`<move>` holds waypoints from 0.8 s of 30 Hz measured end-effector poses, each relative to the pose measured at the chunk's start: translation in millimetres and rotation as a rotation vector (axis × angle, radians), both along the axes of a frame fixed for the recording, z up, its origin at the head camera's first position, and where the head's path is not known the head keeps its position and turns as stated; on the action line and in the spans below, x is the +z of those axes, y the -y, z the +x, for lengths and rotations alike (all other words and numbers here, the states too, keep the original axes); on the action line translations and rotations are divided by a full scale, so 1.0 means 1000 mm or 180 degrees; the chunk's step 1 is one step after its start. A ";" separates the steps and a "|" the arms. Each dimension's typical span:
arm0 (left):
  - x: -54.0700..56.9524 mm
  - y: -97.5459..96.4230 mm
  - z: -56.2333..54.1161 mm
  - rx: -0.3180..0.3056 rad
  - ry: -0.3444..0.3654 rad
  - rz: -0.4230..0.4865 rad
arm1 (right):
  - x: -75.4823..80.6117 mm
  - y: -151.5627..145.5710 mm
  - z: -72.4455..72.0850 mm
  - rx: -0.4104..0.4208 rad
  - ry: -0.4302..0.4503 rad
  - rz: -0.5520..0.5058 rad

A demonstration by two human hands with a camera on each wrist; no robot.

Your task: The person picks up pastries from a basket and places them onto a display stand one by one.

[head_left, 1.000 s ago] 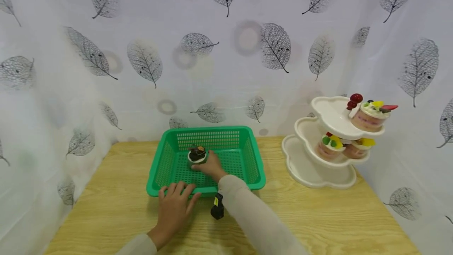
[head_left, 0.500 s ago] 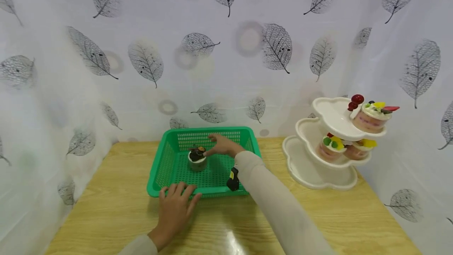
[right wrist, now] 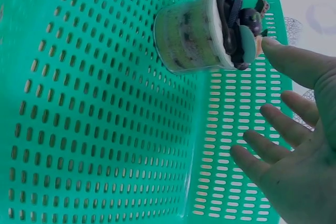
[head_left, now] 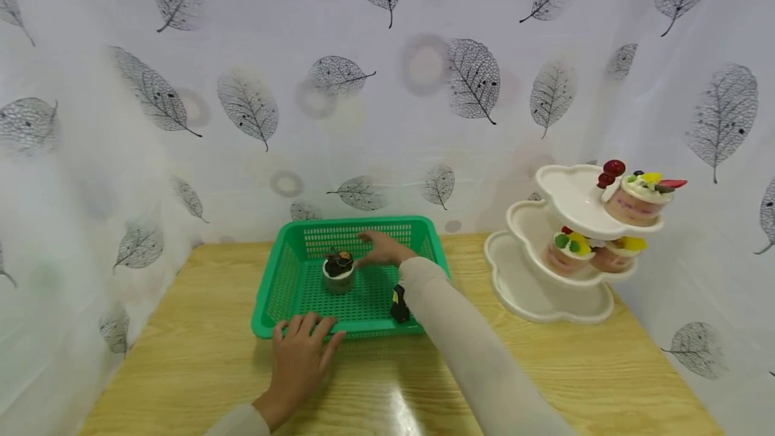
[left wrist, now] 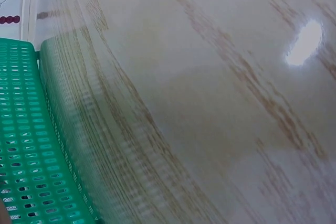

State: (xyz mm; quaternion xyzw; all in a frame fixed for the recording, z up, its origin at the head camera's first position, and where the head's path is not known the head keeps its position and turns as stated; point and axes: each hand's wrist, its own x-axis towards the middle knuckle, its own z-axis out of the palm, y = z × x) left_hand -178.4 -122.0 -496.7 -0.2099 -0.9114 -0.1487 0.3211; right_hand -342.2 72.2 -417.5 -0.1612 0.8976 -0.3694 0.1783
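Note:
A cup cake (head_left: 339, 278) with dark chocolate topping stands upright in the green plastic basket (head_left: 262, 301), left of its middle. My right hand (head_left: 385, 250) hovers inside the basket, just right of the cup cake, fingers spread and gripping nothing. In the right wrist view, the thumb of that hand (right wrist: 307, 129) is near the topping of the cup cake (right wrist: 189, 35); whether it touches cannot be told. My left hand (head_left: 299, 355) rests its fingertips on the front rim of the basket, fingers extended. Only a sliver of it shows in the left wrist view.
On the right stands a white three-tier stand (head_left: 547, 298). Its top tier bears a fruit-topped cup cake (head_left: 639, 200); two more cup cakes (head_left: 569, 252) sit on the middle tier. A leaf-print curtain (head_left: 387, 126) hangs behind the wooden table (head_left: 200, 328).
My right hand has let go of the cup cake and moved to the right and back, its fingers spreading. The cup cake stays in the basket. My left hand has kept its place.

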 end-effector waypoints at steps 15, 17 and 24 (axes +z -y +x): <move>0.000 0.000 0.000 -0.0010 0.0056 -0.0013 | -0.016 0.005 -0.010 0.0295 0.0188 0.0367; 0.001 0.000 0.000 -0.0011 0.0063 -0.0024 | -0.016 0.006 -0.011 0.0348 0.0243 0.0405; 0.000 0.002 0.000 -0.0001 0.0060 -0.0052 | -0.019 0.011 -0.013 0.0390 0.0363 0.0463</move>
